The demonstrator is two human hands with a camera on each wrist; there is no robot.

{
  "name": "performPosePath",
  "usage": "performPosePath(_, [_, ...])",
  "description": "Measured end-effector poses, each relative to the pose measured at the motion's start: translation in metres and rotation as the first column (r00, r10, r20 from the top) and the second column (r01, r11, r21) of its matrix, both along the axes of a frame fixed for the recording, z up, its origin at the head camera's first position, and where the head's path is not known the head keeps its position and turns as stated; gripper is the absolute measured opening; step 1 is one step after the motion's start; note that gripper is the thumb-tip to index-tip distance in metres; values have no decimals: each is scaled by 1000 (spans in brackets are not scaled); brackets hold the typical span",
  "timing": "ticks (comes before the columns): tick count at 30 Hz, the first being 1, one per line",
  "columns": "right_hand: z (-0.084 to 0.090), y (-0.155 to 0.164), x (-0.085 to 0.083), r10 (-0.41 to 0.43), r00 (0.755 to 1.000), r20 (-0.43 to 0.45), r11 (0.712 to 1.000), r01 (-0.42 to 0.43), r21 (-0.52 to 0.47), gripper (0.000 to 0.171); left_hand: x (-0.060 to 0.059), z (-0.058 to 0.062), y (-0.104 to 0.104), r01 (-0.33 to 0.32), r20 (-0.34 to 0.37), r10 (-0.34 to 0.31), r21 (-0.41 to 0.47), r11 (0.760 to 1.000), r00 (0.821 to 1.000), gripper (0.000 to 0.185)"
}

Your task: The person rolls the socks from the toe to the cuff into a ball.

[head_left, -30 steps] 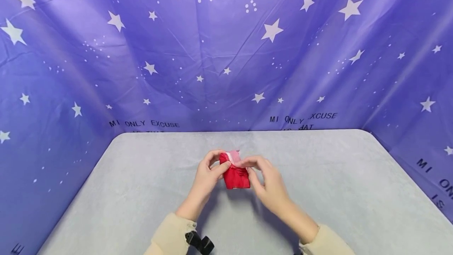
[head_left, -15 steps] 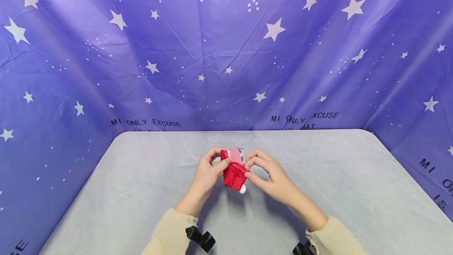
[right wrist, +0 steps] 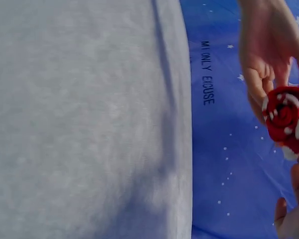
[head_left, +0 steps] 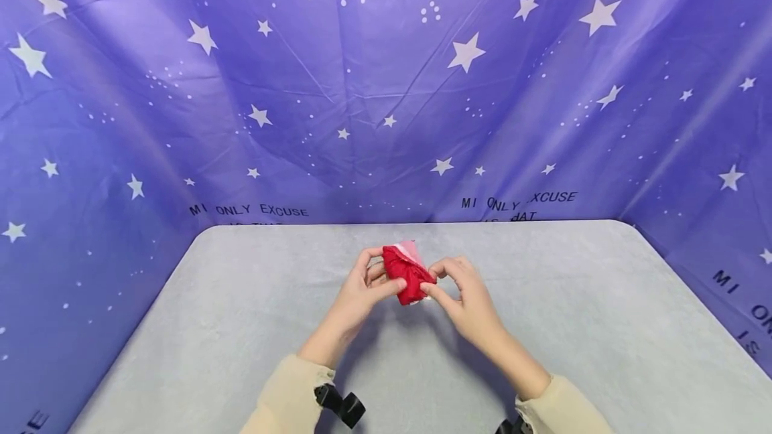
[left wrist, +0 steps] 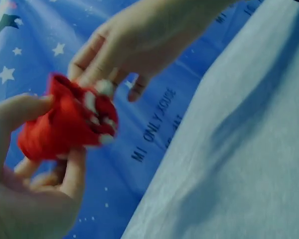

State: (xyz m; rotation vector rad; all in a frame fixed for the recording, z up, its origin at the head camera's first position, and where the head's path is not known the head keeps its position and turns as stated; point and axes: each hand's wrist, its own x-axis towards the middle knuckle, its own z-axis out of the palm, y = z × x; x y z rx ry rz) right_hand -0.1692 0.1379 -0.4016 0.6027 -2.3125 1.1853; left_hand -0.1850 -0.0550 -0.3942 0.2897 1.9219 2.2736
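Above grey table (head_left: pixel 241 327), left hand (head_left: pixel 356 297) and right hand (head_left: pixel 470 300) fingers pinch rolled red sock (head_left: pixel 409 274) between them

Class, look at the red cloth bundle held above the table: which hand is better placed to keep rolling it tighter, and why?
Probably the right hand: its fingertips pinch the red cloth bundle at its loose end, while the left hand cradles and steadies it.

We see a small red rolled cloth bundle (head_left: pixel 409 277) with white and pink trim, a pale grey soft table cover (head_left: pixel 241 327), a purple backdrop sheet (head_left: pixel 362 86) patterned with white stars and black lettering, cream sleeves (head_left: pixel 289 397).
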Motion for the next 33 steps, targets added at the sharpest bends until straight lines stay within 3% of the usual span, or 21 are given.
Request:
performPosePath(3, [2, -1, -3, 36, 997, 75, 994, -28, -104, 15, 0, 0, -5, 72, -36, -72, 5, 997, 997, 63])
performPosePath(5, [3, -2, -6, 74, 992, 101, 984, -56, -169, 12, -2, -1, -2, 52, -71, -48, 45, 998, 996, 63])
performPosePath(8, [0, -4, -9, 127, 987, 100, 962, -99, -253, 11, -7, -4, 6, -43, -126, 57, 106, 993, 990, 58])
performPosePath(11, [-4, -9, -7, 163, 985, 53, 950, -142, -278, 13, -12, -5, 14, -167, -173, 187, 126, 978, 967, 51])
performPosePath(14, [-9, -15, -2, 151, 988, -5, 960, -148, -238, 14, -14, -7, 22, -288, -204, 297, 72, 955, 933, 44])
performPosePath(17, [-13, -20, 1, 80, 997, -7, 972, -80, -220, 14, -13, -8, 25, -348, -223, 334, -25, 937, 916, 40])
performPosePath(19, [-14, -21, 0, 19, 999, 35, 970, -9, -242, 13, -11, -7, 24, -309, -220, 289, -62, 949, 932, 40])
performPosePath(22, [-16, -18, -4, -33, 991, 132, 948, 73, -309, 10, -8, -4, 17, -159, -188, 144, -69, 985, 972, 45])
performPosePath(24, [-17, -14, -6, -15, 985, 175, 945, 71, -320, 8, -7, -3, 11, -46, -166, 35, -62, 997, 985, 49])
performPosePath(26, [-17, -9, -5, 40, 982, 186, 950, 20, -312, 3, -7, -4, 5, 23, -156, -34, -71, 997, 987, 50])
performPosePath(29, [-15, -4, -3, 87, 976, 200, 953, -23, -302, 2, -6, -6, 3, 28, -156, -41, -85, 996, 987, 50])
performPosePath(33, [-9, -4, -7, 51, 969, 242, 953, 25, -303, 6, -4, -4, 7, -75, -171, 59, -86, 993, 984, 48])
